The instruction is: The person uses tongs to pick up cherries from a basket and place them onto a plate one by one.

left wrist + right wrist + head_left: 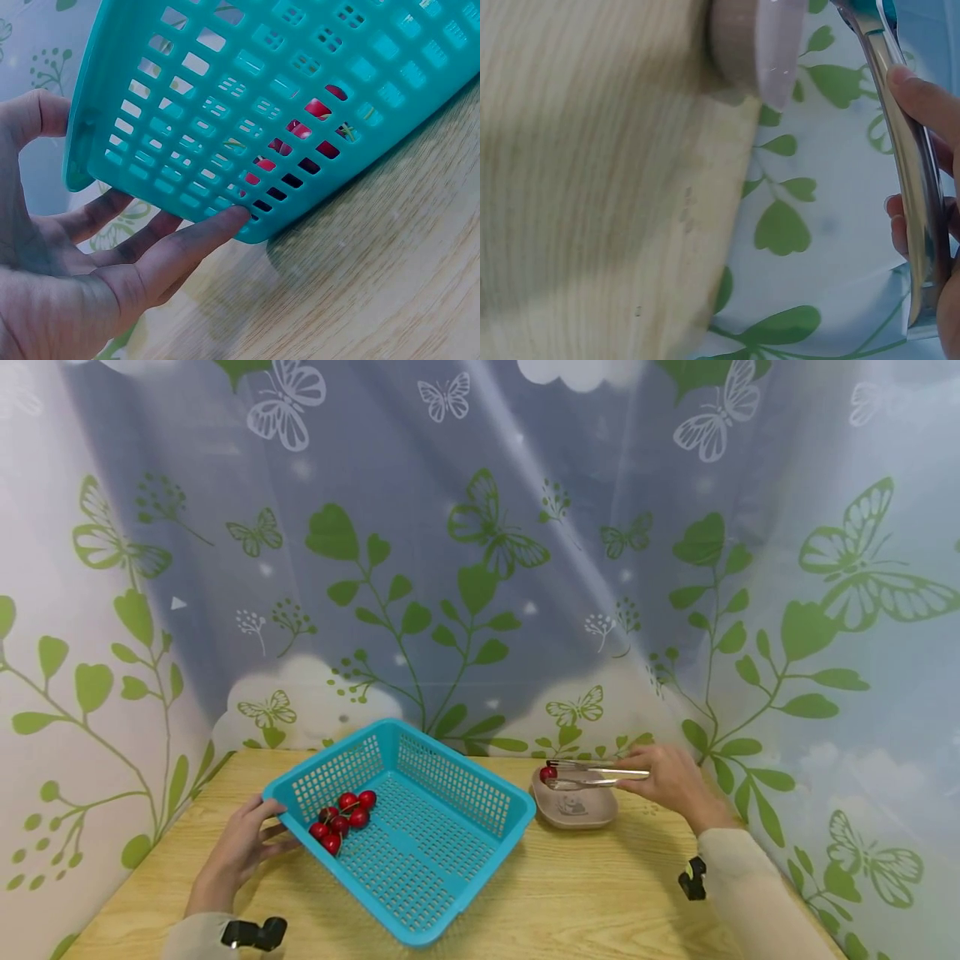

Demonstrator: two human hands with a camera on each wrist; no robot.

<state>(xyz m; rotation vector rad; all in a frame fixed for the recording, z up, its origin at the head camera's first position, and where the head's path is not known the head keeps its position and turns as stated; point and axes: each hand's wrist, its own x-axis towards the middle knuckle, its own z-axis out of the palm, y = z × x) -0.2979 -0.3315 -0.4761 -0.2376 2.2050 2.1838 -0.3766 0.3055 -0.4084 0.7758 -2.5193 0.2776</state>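
Hands well apart. Blue basket (405,843) is gripped at left corner by left hand (240,847); cherries (340,827) are bunched inside, near that hand. Tongs (592,782) are pinched by right hand (667,778); single cherry (547,774) is seen between tips, at dish's (573,821) far-left edge.

The left grip (97,281) holds a teal basket (244,106), red cherries (318,109) showing through its slotted side.

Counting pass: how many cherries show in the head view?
8 visible: seven cherries clustered toward the left corner of the blue basket, one between the tips of the tongs by the dish. Clustered ones may hide more.
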